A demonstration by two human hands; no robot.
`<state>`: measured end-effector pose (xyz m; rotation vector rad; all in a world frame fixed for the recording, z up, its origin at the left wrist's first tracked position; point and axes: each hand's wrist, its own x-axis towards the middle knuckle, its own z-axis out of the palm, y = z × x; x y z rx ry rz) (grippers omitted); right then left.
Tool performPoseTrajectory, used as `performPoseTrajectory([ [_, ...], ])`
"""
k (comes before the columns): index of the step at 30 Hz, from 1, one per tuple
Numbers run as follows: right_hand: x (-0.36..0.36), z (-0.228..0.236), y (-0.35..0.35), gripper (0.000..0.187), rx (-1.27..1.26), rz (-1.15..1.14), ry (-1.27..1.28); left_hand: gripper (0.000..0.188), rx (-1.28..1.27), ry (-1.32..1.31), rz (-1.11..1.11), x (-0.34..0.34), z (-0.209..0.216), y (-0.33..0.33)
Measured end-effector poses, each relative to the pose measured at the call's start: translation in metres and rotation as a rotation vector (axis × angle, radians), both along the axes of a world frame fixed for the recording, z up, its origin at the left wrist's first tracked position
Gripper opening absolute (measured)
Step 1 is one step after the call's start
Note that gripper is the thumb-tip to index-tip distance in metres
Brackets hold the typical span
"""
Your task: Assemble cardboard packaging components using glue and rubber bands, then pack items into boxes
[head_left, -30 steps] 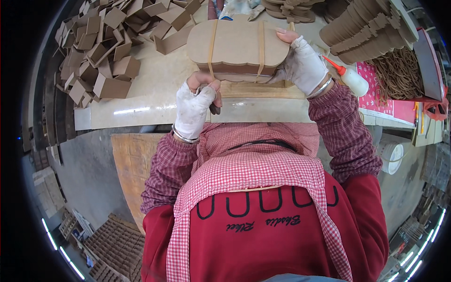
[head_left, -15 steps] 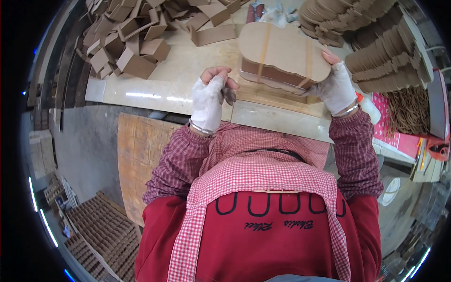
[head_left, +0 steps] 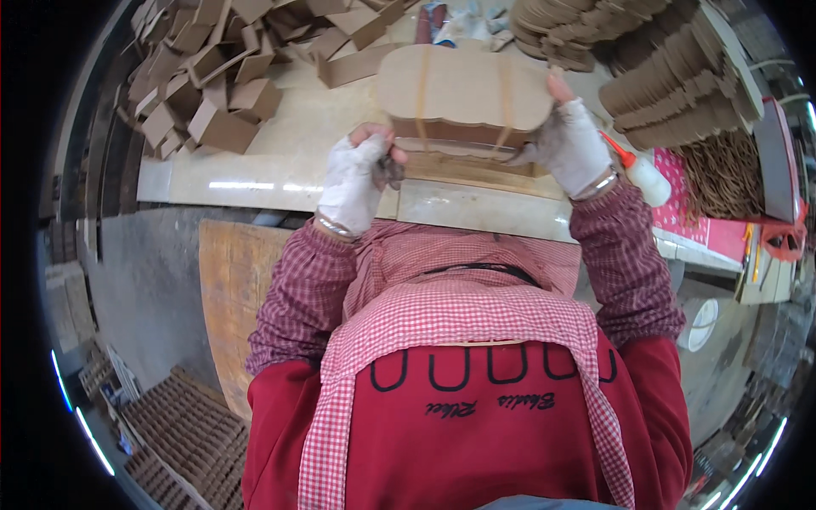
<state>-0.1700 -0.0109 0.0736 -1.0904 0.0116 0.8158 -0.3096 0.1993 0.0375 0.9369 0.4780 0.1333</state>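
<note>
A brown fiberboard box (head_left: 463, 89) with wavy-edged top and bottom panels sits on a wooden block (head_left: 476, 172) on the worktable. Two tan rubber bands wrap around it crosswise. My right hand (head_left: 578, 144), in a white fingerless glove, grips the box's right end, thumb low and fingers at the top edge. Beside the box's left front corner is my left hand (head_left: 357, 174), gloved the same way with dark fingertips. Its fingers are curled together, and what they hold, if anything, is hidden.
Bent brown board pieces (head_left: 217, 102) lie heaped at the far left of the worktable (head_left: 297, 161). Stacks of wavy panels (head_left: 671, 89) stand at the right. Near them are a glue bottle (head_left: 648, 180) with a red nozzle and a pile of rubber bands (head_left: 727, 174).
The whole scene, box and hands included, has shifted left in view. The box now sits straighter, and my left hand is closer to its left front corner. My right hand keeps its hold.
</note>
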Motion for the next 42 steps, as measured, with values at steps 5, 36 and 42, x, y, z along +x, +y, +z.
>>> performPoseTrajectory([
  [5,0.001,-0.007,-0.002,0.069,0.033,0.11,-0.097,0.008,-0.036,-0.002,0.016,-0.005,-0.006,0.002],
  [36,-0.135,-0.009,0.09,0.056,-0.45,0.85,-2.164,0.04,-0.09,0.307,1.331,-0.4,-0.169,0.13],
  [42,-0.102,-0.025,0.047,0.051,-0.806,0.858,-1.963,0.042,-0.058,0.614,1.501,-0.498,-0.231,0.136],
])
